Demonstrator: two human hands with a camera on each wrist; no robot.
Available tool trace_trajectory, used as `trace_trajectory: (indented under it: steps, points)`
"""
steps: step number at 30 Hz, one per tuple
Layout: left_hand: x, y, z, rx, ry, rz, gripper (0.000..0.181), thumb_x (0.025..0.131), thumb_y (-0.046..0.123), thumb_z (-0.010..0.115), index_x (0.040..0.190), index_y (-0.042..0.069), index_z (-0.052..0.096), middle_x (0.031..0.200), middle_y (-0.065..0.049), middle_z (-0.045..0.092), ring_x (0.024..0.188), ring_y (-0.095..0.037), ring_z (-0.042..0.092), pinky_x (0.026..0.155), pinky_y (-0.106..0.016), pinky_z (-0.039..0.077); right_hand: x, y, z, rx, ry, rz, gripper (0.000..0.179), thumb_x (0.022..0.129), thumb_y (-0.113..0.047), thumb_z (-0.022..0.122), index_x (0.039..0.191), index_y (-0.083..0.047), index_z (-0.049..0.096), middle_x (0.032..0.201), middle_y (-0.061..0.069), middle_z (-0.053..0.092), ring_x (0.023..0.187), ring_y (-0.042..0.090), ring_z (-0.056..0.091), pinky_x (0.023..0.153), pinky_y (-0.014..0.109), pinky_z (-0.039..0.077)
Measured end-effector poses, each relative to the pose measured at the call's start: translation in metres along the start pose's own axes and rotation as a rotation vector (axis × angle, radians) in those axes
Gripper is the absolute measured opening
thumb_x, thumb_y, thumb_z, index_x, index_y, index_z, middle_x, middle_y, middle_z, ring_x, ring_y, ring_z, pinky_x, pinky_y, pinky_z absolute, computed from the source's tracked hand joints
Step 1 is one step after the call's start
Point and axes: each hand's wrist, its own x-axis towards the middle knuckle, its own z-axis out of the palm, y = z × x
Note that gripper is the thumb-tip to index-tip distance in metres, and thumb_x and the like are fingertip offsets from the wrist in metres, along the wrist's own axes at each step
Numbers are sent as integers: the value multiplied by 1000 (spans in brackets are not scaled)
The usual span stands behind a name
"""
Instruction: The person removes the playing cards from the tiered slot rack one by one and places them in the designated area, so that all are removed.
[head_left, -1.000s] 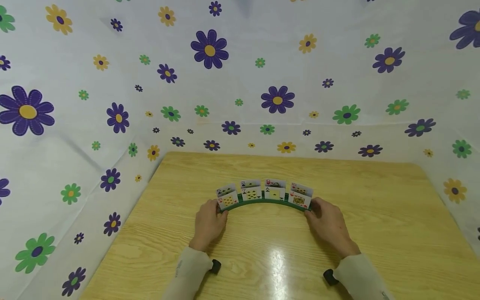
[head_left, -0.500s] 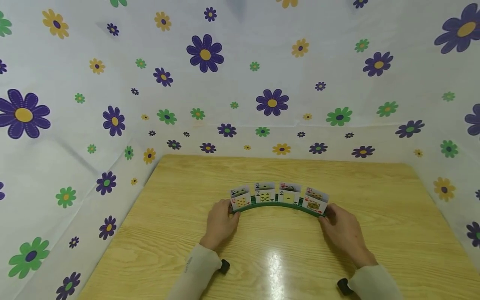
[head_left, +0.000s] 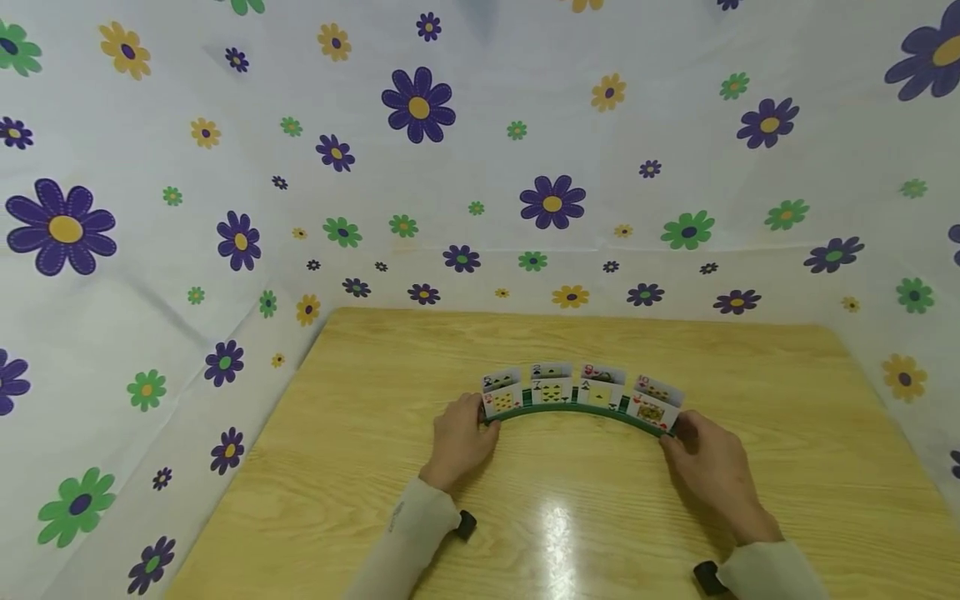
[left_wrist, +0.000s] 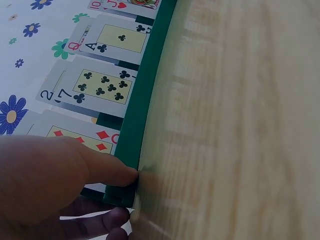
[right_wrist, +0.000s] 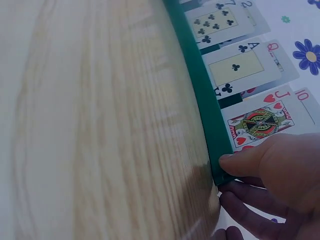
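Observation:
A curved green playing card holder (head_left: 558, 408) stands on the table, bowed away from me, with cards upright in two rows. The front row has a diamond card (head_left: 503, 402), a seven of clubs (left_wrist: 102, 87), an ace of clubs (right_wrist: 237, 67) and a jack of hearts (right_wrist: 260, 122). Behind them show the tops of a five, a two, a red queen and a red ten. My left hand (head_left: 459, 442) grips the holder's left end, thumb on the near face and fingers behind. My right hand (head_left: 716, 467) pinches the right end likewise, its thumb overlapping the jack's lower corner.
The light wood table (head_left: 360, 383) meets a white flowered cloth (head_left: 487, 167) at the back and sides. Black wrist cameras (head_left: 467, 525) sit at both sleeves, close over the table. A bright reflection lies on the tabletop between the forearms.
Both hands have moved the card holder to the right across the table, keeping their grip on its ends. The cards have stayed in their places in it.

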Motion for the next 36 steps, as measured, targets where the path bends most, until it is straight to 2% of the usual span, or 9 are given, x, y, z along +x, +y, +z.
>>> trace_trajectory:
  steps: [3,12,19,22,24,26,29,31,36]
  points:
    - [3,1,3,8,-18,-13,25,101,26,76,119,9,72,97,-4,67,89,-22,59,77,-44,41,0,2,-1,18,8,4,37,104,-16,73,132,8,66,127,33,73,121,54,68,101,69,51]
    - [4,0,2,1,-16,-16,22,99,25,76,113,9,69,93,-4,62,84,-18,51,76,-41,37,0,4,2,48,41,-20,36,103,-14,74,131,8,66,123,32,74,116,52,70,99,68,53]
    - [1,3,-1,-12,-26,-26,20,99,24,76,109,9,67,92,-5,61,83,-18,50,76,-40,36,-1,6,1,81,14,6,39,104,-12,72,135,10,64,126,33,73,119,53,69,102,69,51]
    - [1,3,-1,-7,-18,-23,20,99,24,77,109,9,67,93,-5,62,84,-18,51,76,-41,38,-2,5,-1,98,33,16,44,103,-14,74,138,9,62,124,32,74,115,50,71,100,67,52]
    - [1,3,-1,-4,-16,-24,20,99,24,77,109,10,67,93,-5,62,85,-18,52,77,-42,38,-3,4,-2,110,74,15,45,101,-14,76,138,7,62,122,30,75,111,47,73,96,57,57]
    - [0,3,-1,-1,-14,-21,20,99,24,77,108,10,67,92,-4,62,84,-18,51,76,-41,37,-5,3,-4,127,131,8,44,99,-13,79,135,7,63,118,29,75,107,44,74,89,39,61]
    - [0,3,-1,6,-12,-22,20,99,25,77,108,10,67,91,-4,61,83,-18,50,76,-40,36,-6,0,-7,143,188,2,38,96,-13,83,126,5,66,114,26,76,102,39,74,77,15,54]
    - [0,3,-2,7,-13,-23,19,99,25,77,106,11,66,91,-4,60,82,-18,50,75,-40,35,-6,-2,-9,162,202,8,34,95,-14,85,119,4,68,112,27,76,101,39,75,73,8,49]
    - [1,2,0,20,-18,-25,20,99,26,77,103,12,64,90,-3,59,82,-18,48,75,-39,33,-6,-4,-9,163,231,29,23,94,-14,86,109,-1,76,109,21,79,96,30,76,73,7,50]
